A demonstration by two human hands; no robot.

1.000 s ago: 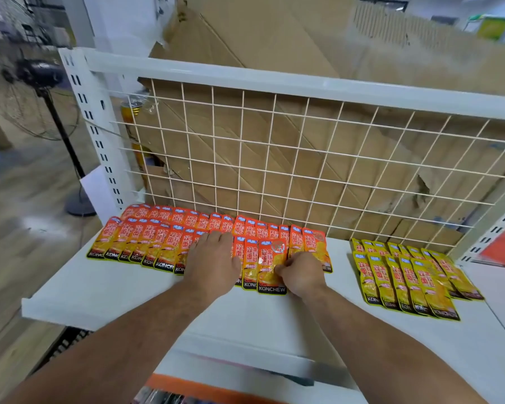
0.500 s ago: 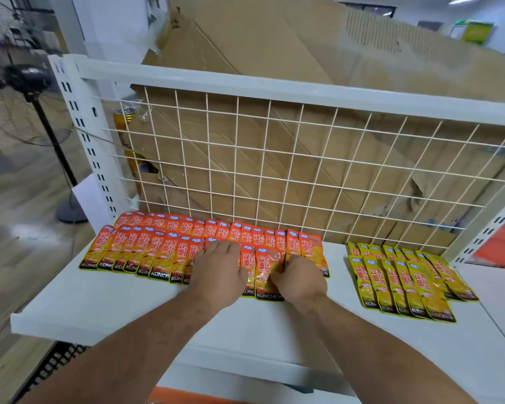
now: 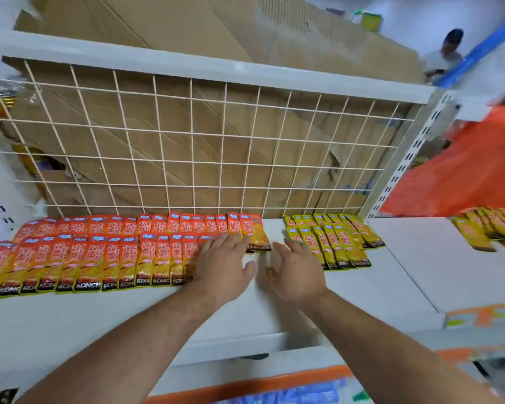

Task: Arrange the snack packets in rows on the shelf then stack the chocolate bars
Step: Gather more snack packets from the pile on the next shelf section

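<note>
Two overlapping rows of red-orange snack packets (image 3: pixel 99 252) lie on the white shelf (image 3: pixel 391 275), filling its left and middle. Two shorter rows of yellow snack packets (image 3: pixel 338 243) lie to the right. My left hand (image 3: pixel 225 266) lies flat with straight fingers over the right end of the front red row. My right hand (image 3: pixel 295 272) hovers open over the bare gap between the red and yellow groups, fingers spread, holding nothing. No chocolate bars are visible.
A white wire grid (image 3: pixel 187 147) backs the shelf, with cardboard behind it. More yellow packets (image 3: pixel 484 228) lie on the neighbouring shelf at right under an orange bag (image 3: pixel 464 170). A person (image 3: pixel 446 51) stands at far upper right. A lower shelf shows below.
My right hand has let go of the red packet and moved right, opening over the gap. My left hand slid to the row's right end. The camera view swung right.
</note>
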